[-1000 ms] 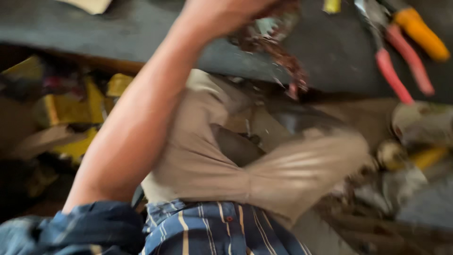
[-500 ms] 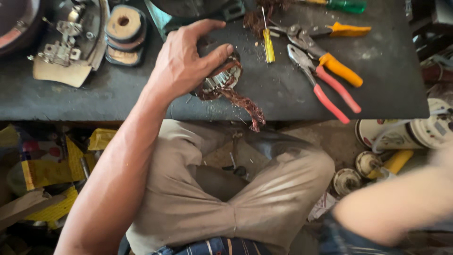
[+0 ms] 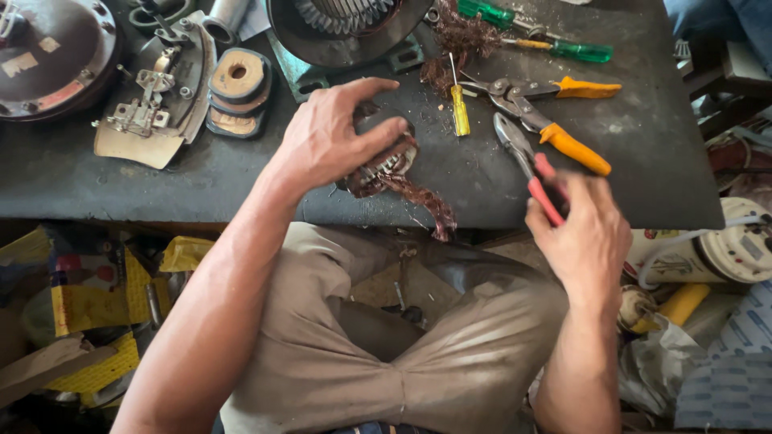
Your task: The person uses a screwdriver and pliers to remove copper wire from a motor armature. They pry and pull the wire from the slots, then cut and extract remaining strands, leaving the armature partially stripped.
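Note:
My left hand presses down on a small motor winding of reddish-brown copper wire, which lies on the dark workbench. A loose tail of copper wire hangs from it over the bench's front edge. My right hand, blurred by motion, closes around the red handles of a pair of pliers whose jaws point away from me. I sit cross-legged in beige trousers below the bench.
Orange-handled snips, a yellow screwdriver and green screwdrivers lie behind the pliers. A motor housing, round wound coils and a round metal cover sit at the back left. Yellow boxes and a white round appliance flank my legs.
The view has tilted and steadied on the bench. My right hand came up from the lower right onto the red pliers. My left hand stays on the winding.

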A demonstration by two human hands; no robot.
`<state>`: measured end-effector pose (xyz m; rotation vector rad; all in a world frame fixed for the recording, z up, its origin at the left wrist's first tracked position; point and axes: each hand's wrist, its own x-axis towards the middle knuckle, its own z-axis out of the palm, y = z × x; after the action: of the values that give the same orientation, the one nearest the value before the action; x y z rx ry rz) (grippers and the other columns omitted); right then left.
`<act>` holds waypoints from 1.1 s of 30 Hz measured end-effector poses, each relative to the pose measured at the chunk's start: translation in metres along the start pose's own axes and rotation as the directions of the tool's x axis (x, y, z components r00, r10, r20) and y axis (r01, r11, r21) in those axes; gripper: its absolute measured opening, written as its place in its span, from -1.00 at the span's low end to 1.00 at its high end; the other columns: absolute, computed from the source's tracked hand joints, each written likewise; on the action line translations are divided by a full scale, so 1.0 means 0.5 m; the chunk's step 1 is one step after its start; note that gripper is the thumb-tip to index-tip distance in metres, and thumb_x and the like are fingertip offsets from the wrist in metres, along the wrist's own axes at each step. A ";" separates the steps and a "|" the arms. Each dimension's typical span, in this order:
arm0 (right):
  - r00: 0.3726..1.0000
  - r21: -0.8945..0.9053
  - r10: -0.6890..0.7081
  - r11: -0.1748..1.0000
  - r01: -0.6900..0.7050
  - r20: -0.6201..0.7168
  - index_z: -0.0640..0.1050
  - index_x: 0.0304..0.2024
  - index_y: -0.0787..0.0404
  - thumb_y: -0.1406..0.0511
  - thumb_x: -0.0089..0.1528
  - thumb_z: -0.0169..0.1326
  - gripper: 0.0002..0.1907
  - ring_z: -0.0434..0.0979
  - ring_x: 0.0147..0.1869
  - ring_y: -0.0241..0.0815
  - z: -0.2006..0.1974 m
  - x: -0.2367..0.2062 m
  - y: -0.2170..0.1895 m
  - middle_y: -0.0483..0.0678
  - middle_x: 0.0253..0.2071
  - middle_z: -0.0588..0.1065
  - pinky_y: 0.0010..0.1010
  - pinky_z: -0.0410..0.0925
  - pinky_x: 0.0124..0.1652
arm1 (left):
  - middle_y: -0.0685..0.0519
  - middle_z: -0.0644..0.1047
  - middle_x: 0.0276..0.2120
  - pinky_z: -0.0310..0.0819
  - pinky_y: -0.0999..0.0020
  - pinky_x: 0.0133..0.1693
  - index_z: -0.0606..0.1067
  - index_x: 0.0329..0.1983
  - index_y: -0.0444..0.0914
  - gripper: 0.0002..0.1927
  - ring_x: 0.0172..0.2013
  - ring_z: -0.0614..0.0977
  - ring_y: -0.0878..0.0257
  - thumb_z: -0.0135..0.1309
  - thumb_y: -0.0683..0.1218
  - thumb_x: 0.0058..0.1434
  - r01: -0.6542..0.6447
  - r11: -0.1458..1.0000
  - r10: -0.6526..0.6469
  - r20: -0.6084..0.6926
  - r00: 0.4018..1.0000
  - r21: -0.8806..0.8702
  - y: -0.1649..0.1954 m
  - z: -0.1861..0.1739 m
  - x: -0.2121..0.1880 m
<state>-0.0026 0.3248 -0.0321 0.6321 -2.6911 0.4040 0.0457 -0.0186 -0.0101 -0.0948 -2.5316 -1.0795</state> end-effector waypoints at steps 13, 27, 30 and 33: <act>0.693 0.660 -0.392 -0.238 -0.712 0.606 0.44 -0.16 0.33 0.35 0.15 0.12 -0.75 0.63 -0.14 0.01 0.036 -0.204 -0.030 0.37 0.15 0.40 -0.16 0.53 -0.08 | -0.36 0.51 0.12 0.36 0.08 0.16 0.35 0.34 -0.35 0.01 0.16 0.54 -0.20 0.03 0.51 0.12 0.294 0.954 -0.301 0.147 0.942 0.068 -0.024 -0.002 0.002; 0.546 0.364 -0.653 -0.408 -0.837 0.524 0.21 0.41 0.42 0.25 0.14 0.07 -0.19 0.54 0.23 0.24 0.081 -0.075 -0.164 0.44 0.29 0.35 -0.12 0.51 0.04 | -0.27 0.51 0.17 0.34 0.15 0.19 0.30 0.39 -0.26 0.05 0.22 0.52 -0.09 0.14 0.50 0.02 0.393 0.920 -0.388 0.154 0.909 -0.004 -0.029 -0.006 0.007; 0.582 0.324 -0.647 -0.484 -0.813 0.493 0.18 0.44 0.47 0.28 0.18 0.01 -0.20 0.51 0.26 0.28 0.090 -0.061 -0.179 0.47 0.30 0.34 -0.05 0.49 0.09 | -0.27 0.53 0.14 0.36 0.15 0.17 0.32 0.38 -0.27 0.05 0.20 0.54 -0.08 0.16 0.49 0.01 0.366 0.930 -0.361 0.144 0.922 -0.014 -0.029 -0.006 0.007; 0.565 0.252 -0.663 -0.513 -0.821 0.492 0.21 0.43 0.45 0.27 0.18 -0.02 -0.23 0.52 0.25 0.29 0.090 -0.059 -0.187 0.47 0.30 0.34 -0.05 0.46 0.11 | -0.26 0.58 0.04 0.41 0.15 0.11 0.35 0.36 -0.23 0.02 0.12 0.60 -0.07 0.17 0.48 0.00 0.377 0.926 -0.373 0.133 0.918 -0.001 -0.026 -0.008 0.006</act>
<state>0.0542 0.2398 -0.0660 -0.2360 0.4968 -1.8067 0.0415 -0.0310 -0.0153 0.3397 -2.7227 -1.2849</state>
